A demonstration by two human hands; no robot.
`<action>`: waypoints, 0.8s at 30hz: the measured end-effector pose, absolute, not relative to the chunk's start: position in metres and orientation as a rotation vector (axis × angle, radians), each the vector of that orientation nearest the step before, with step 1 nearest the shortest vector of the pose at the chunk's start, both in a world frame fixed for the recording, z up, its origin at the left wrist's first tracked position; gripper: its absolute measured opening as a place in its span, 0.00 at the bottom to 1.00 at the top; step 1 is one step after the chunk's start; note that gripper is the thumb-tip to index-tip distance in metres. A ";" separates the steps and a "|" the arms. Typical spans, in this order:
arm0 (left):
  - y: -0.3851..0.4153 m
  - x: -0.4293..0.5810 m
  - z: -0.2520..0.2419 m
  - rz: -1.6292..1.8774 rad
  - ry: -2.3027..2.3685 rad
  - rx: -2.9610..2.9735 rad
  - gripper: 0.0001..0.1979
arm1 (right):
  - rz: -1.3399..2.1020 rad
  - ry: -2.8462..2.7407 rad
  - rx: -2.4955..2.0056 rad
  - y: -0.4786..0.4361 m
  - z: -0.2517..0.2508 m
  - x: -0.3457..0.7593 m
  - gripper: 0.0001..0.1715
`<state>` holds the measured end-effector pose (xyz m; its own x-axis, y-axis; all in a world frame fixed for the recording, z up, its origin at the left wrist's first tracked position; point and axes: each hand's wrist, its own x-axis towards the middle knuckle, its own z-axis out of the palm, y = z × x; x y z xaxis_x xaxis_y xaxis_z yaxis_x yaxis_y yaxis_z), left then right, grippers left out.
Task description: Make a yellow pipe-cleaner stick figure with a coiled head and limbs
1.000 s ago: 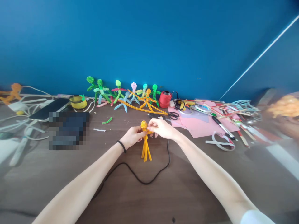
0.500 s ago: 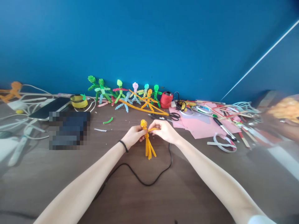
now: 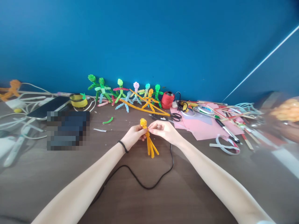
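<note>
Between my hands is an orange pipe-cleaner figure, with a coiled round head at the top and several loose strands fanning out below. My left hand, with a black band at its wrist, is closed around the upper body just under the head. From the other side, my right hand pinches at the figure's middle with thumb and forefinger. The strand end between those fingertips is mostly hidden. Just beyond my hands lie long orange pipe cleaners and black-handled scissors.
Finished pipe-cleaner figures lean along the blue wall, beside a red spool. Pink paper, a marker and sticks lie to the right. Phones and white cables are at left. A black cord curves across the table.
My right fingers have moved in against the figure's body, and the orange strand that stuck out between them is now largely covered. The figure's lower strands have swung slightly right.
</note>
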<state>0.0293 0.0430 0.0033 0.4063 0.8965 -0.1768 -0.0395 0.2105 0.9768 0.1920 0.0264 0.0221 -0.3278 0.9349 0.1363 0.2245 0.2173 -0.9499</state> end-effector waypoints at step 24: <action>0.045 0.019 0.003 0.721 0.694 1.080 0.13 | 1.049 -1.757 -0.977 0.023 0.018 0.188 0.08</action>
